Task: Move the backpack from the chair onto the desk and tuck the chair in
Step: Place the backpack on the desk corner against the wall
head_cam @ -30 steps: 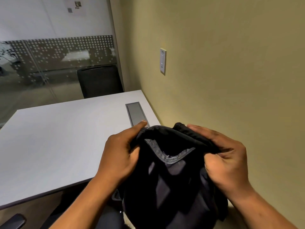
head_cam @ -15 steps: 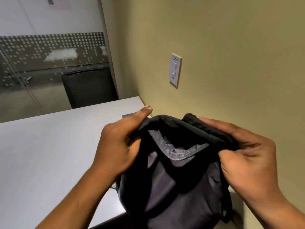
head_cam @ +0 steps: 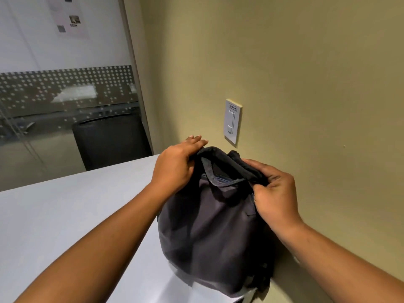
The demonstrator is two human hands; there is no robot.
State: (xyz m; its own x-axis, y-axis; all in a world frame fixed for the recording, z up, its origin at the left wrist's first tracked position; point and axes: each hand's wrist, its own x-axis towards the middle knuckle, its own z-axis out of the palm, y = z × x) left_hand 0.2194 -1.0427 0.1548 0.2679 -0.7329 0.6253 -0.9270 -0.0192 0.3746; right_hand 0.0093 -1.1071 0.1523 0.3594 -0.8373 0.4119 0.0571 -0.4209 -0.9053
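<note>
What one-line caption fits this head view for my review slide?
Both hands, left hand and right hand, grip the top of a dark backpack over the white desk beside the wall.

Backpack [head_cam: 209, 232]: dark grey/black soft fabric, upright, top bunched with a grey-edged opening visible. Sits at the right near corner of the table [head_cam: 65, 226], right side against the yellow wall; cannot tell whether its base rests fully on the surface. Table: pale grey, flat top. Chair [head_cam: 111, 141]: black backrest, upright at the table's far edge, seat hidden.
</note>
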